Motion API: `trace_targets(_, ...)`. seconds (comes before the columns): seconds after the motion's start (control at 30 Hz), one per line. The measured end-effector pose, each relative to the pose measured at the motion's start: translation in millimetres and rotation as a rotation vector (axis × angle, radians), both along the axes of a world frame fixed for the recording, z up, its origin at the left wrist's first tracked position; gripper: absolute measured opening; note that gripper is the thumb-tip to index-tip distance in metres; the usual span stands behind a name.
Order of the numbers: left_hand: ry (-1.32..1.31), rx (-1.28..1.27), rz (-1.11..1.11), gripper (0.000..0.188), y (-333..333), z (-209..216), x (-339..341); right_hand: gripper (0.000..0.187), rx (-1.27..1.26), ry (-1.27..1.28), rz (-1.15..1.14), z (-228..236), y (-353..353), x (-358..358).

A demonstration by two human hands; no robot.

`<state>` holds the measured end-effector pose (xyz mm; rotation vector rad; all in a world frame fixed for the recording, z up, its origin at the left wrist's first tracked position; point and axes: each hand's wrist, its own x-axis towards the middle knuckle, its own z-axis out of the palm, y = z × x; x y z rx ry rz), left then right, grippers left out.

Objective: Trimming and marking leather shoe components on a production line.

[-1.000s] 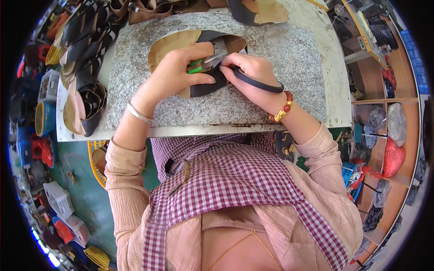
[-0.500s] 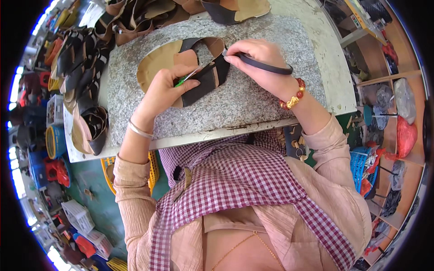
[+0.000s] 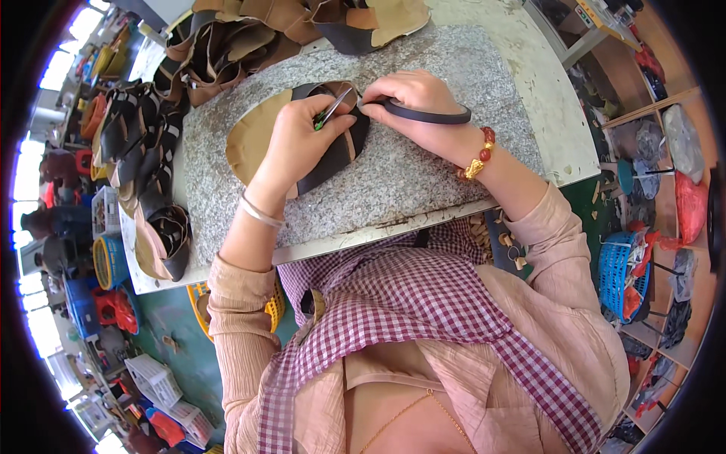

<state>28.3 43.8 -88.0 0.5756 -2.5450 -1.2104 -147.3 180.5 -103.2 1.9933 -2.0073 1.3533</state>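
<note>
From the head camera, we look down on a person in a checked apron point(image 3: 401, 303) bent over a pale bench point(image 3: 563, 147), both bare hands at work on a tan-and-black shoe upper point(image 3: 257, 140). The shoe upper lies on a speckled grey slab point(image 3: 431, 185) set on the bench, its tan part to the left, its black part beneath and beside the hands. The left hand point(image 3: 299, 140), a silver bangle point(image 3: 261, 213) at its wrist, reaches over the piece, its grip closed around green-handled snips point(image 3: 320, 122) whose metal blades point up and to the right. Opposite, at the black part's upper right edge, we find the right hand point(image 3: 416, 100), thumb and forefinger drawn narrow; we cannot tell what, if anything, sits between them. A dark ring-shaped roll point(image 3: 439, 116) lies against that hand, and a red-and-gold beaded bracelet point(image 3: 479, 155) circles the wrist. Along the bench's left side we see a row of dark uppers point(image 3: 144, 140); behind the slab, a heap of brown pieces point(image 3: 261, 38). Below the bench's near edge is a yellow basket point(image 3: 277, 305); to the right, a blue basket point(image 3: 624, 276) stands by wooden shelving.
</note>
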Motion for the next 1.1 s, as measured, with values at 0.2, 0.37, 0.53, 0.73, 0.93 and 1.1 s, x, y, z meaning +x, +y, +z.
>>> trace_targets(0.2,0.106,0.141,-0.063,0.02,7,3,-1,0.007,0.104,-0.205,0.104,6,6,-15)
trace_targets(0.37,0.108,0.379,-0.097,0.017,-1,9,1,0.008,0.042,-0.314,0.134,6,5,-10)
trace_targets(0.53,-0.067,0.033,-0.185,0.013,-6,46,-41,0.013,-0.026,-0.116,-0.005,22,9,-10)
trace_targets(0.73,0.265,0.212,-0.534,0.021,-14,130,-81,0.014,-0.385,-0.379,0.056,100,36,-10)
trace_targets(0.93,-0.192,-0.495,-0.73,0.018,1,90,-46,0.014,-0.042,0.064,-0.037,30,62,17)
trace_targets(1.1,-0.189,-0.247,-0.576,0.015,10,44,-9,0.015,-0.063,-0.294,0.01,-17,66,53)
